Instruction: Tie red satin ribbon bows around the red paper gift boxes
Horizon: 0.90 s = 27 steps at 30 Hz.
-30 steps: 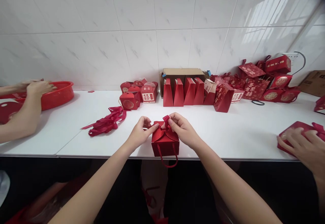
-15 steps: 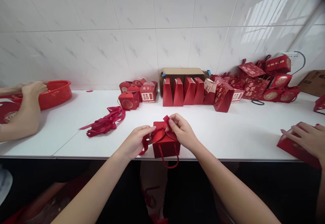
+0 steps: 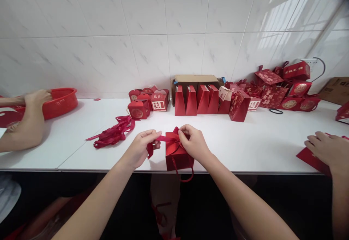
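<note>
A small red gift box [image 3: 178,161] with a twisted cord handle stands near the front edge of the white table, its handle hanging over the edge. My left hand [image 3: 143,146] is closed on one end of a red ribbon [image 3: 164,138], pulled taut leftward from the top of the box, with a loose tail hanging below the fingers. On the top right of the box, my right hand [image 3: 195,142] pinches the ribbon by its knot; a short loop pokes up beside the fingertips. The fingers partly hide the knot.
A heap of loose ribbons [image 3: 113,133] lies to the left. Small boxes [image 3: 159,104], tall red boxes [image 3: 180,102] and a pile of finished-looking boxes [image 3: 274,96] line the wall. Co-workers' hands are at a red basin [image 3: 61,104] and a red box [image 3: 313,160].
My left hand has moved left, drawing the ribbon out straight from the box. My right hand has come down nearer the knot. The co-worker's hand at right has shifted on its red box.
</note>
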Each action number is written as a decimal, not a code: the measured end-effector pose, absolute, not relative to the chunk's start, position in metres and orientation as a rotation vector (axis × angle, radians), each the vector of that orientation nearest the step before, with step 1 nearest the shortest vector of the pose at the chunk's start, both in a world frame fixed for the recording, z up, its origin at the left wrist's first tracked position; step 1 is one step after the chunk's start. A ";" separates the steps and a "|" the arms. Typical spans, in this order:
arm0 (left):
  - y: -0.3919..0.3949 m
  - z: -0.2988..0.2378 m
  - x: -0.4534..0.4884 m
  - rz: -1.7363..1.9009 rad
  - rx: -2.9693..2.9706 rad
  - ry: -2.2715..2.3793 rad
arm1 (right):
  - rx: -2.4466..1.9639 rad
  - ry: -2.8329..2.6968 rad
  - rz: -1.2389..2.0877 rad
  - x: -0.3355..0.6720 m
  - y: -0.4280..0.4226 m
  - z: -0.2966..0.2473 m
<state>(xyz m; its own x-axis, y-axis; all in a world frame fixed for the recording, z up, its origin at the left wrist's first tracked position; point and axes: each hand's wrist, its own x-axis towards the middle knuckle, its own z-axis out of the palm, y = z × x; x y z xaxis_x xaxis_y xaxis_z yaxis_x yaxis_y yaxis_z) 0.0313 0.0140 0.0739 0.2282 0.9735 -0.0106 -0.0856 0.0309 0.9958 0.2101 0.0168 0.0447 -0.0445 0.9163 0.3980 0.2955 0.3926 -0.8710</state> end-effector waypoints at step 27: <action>0.010 0.065 0.047 1.160 1.835 1.124 | -0.964 -1.409 0.940 0.212 0.015 0.042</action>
<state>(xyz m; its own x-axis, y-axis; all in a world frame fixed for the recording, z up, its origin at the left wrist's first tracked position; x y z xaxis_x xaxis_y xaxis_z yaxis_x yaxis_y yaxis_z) 0.0473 0.0103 0.0651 0.2286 0.9145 0.3337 0.3053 -0.3928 0.8675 0.2116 0.0151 0.0415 -0.0342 0.9378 0.3455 0.0418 0.3467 -0.9370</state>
